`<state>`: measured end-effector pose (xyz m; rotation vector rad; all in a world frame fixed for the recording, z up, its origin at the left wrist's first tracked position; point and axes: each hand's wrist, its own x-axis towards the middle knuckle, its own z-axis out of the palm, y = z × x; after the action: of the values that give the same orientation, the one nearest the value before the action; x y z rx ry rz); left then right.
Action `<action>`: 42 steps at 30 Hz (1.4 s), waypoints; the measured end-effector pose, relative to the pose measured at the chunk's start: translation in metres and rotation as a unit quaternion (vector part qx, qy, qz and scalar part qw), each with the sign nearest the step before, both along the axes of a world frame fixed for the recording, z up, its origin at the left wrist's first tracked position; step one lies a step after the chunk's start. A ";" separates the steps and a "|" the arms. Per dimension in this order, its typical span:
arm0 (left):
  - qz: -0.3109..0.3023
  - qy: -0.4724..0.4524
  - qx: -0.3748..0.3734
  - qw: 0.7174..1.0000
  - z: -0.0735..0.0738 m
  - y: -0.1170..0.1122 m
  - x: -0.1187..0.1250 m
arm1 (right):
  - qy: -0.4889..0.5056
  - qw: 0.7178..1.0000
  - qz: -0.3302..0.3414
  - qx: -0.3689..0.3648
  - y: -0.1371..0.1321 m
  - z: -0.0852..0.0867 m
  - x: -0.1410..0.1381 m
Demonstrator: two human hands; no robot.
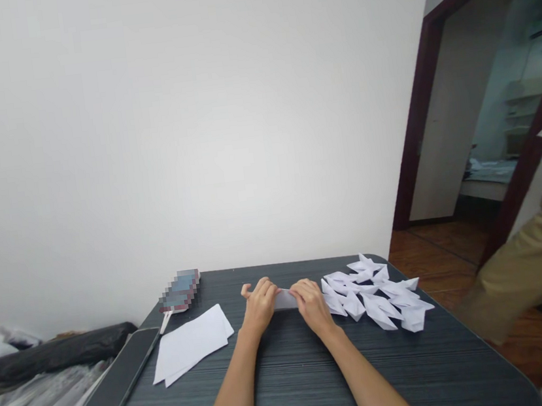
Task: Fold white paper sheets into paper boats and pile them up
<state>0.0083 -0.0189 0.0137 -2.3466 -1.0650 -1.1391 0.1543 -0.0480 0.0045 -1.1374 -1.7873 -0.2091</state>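
1. The left hand (260, 306) and right hand (313, 304) have their fingers pinched shut on a folded white paper (285, 299), which is pressed to the desk (296, 371) between them.
2. Paper boats (376, 295) are heaped just right of them; blank sheets (192, 343) and a phone (124, 372) lie to the left.

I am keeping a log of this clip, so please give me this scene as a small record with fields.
left hand: fingers hold the left end of a small white paper
right hand: fingers hold its right end
right of hands: pile of folded paper shapes
left of hands: flat white sheets, dark phone
surface: dark table
far right: another person's leg
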 end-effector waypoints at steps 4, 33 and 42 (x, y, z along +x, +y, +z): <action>0.024 -0.042 0.010 0.999 0.005 0.002 -0.009 | 0.030 0.999 -0.012 0.004 0.003 -0.002 0.000; -0.091 -0.399 -0.228 0.883 -0.008 0.007 0.005 | 0.394 0.879 0.153 -0.219 0.019 -0.011 0.004; -0.145 -0.442 -0.361 0.809 -0.009 0.012 0.004 | 0.469 0.786 0.249 -0.316 0.016 -0.013 0.005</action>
<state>0.0128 -0.0069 0.0043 -2.5676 -1.7004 -2.4572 0.1590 -0.0317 -0.0088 -0.8755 -1.1432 1.1699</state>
